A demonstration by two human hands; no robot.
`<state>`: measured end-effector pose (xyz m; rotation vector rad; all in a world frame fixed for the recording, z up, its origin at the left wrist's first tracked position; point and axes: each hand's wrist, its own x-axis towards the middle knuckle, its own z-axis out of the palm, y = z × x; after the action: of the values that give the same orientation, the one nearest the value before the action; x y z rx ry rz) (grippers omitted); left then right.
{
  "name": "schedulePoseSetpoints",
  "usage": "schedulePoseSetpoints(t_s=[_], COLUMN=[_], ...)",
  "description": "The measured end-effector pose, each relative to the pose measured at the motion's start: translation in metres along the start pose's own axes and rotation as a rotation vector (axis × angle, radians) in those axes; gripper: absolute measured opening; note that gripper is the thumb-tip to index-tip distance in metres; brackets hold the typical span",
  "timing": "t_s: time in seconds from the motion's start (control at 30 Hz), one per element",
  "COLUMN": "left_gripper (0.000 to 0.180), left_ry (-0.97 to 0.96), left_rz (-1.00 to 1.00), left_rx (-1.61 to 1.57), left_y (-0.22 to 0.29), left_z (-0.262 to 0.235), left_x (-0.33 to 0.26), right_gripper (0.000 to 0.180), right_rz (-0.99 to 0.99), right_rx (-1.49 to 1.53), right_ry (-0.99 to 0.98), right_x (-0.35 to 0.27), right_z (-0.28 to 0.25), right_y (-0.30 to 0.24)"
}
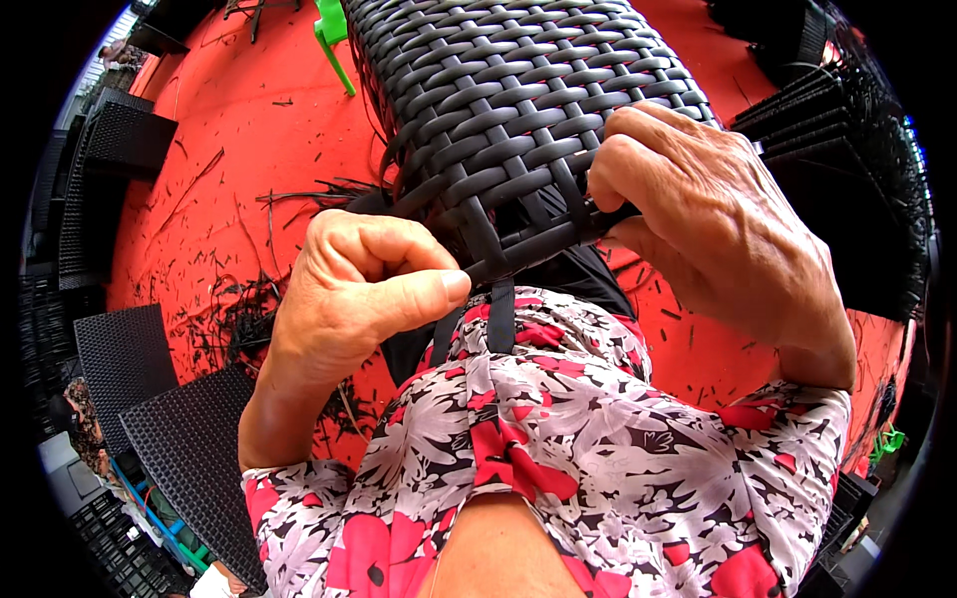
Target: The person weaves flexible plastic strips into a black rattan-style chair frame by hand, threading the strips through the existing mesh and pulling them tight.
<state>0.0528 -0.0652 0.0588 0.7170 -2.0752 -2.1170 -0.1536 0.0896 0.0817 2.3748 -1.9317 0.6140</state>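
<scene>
A bare right hand [713,214] partly hides the broad, black woven wicker piece [528,90], top-cropped like the green slim-legged plastic chair [332,28] to its left.

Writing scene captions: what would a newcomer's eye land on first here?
The dark woven piece first: it runs from the middle up to the top edge, with the left hand at its near left corner and the right hand at its near right. Next, the bright red floor around it, littered with dark strips at left. Then the flowered shirt across the lower middle.
</scene>
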Motion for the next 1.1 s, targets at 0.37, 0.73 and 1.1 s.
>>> schedulePoseSetpoints(t_s=[0.37, 0.73, 1.1], left_gripper=[0.031, 0.024, 0.017], left_ry=[0.27, 0.126, -0.327], left_rz=[0.862, 0.848, 0.001], left_rx=[0.69, 1.052, 0.242], left_y=[-0.015, 0.044, 0.091], left_z=[0.012, 0.034, 0.024], left_x=[0.001, 0.019, 0.078], right_gripper=[0.027, 0.047, 0.027], right_rz=[0.04, -0.082, 0.076], right_rx=[0.064, 0.145, 0.234], right_ry=[0.002, 0.521, 0.551], right_x=[-0.003, -0.011, -0.031], right_z=[-0.002, 0.028, 0.005], right_y=[0.001, 0.004, -0.001])
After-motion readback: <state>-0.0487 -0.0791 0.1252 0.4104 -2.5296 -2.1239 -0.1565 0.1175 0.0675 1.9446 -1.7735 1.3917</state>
